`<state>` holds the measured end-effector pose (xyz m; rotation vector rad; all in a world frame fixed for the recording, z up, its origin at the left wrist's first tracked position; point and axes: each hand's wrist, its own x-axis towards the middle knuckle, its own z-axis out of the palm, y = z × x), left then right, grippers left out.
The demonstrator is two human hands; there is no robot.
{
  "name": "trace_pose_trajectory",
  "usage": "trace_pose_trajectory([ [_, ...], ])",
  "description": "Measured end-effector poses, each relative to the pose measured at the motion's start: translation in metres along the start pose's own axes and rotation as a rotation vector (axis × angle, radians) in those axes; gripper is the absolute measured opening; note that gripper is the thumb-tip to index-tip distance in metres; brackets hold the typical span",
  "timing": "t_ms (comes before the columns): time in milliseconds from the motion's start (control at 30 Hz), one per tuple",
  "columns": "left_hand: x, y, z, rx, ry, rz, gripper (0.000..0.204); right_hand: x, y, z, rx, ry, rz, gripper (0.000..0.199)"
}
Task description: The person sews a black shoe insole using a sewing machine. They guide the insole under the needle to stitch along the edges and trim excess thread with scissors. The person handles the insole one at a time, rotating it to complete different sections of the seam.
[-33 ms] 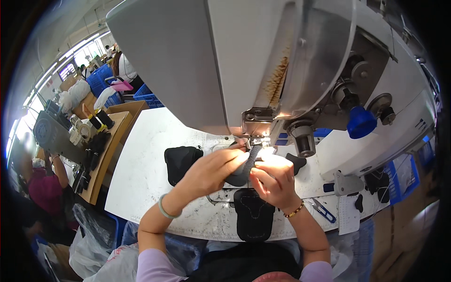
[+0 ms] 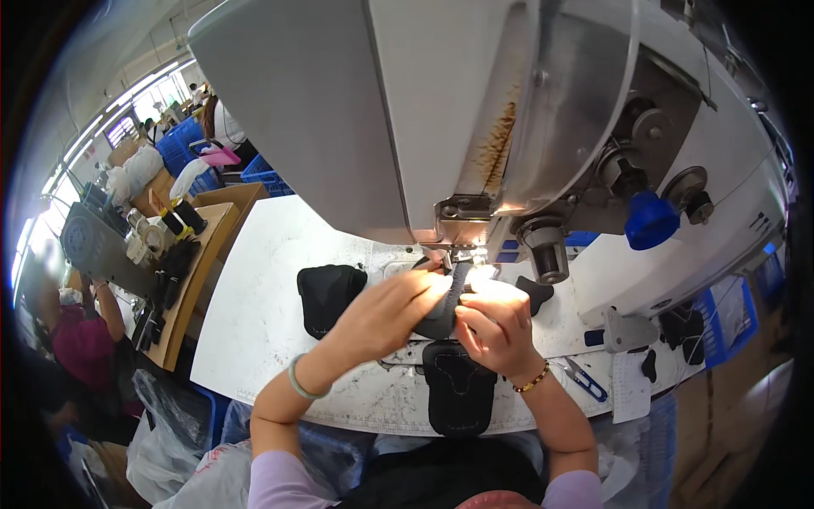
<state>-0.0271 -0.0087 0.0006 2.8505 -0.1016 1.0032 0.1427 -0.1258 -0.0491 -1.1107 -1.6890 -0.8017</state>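
White worktable [image 2: 254, 314], sewing machine [image 2: 509, 127] overhead, both hands [image 2: 441, 310] pinching black piece [image 2: 445, 310], black stacks [image 2: 326, 293] nearby.

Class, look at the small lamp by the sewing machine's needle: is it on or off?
On. A bright glow falls on the right hand and the black piece held with the left hand under the needle.

Bright windows [image 2: 127, 114] far left; blue crates [image 2: 182, 148] behind a wooden bench [image 2: 199, 271].

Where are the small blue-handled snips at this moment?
In the head view, the blue-handled snips lie on the white sewing table, on the person's right, just beyond the right hand and its beaded wrist.
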Motion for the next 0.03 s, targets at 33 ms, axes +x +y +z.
trace_pose_trajectory([
  [33,0.0004,0.0099,0.0019,0.063,0.004,-0.044,0.051,-0.0021,0.0012,0.001,0.01,0.003,-0.016,0.053],
])
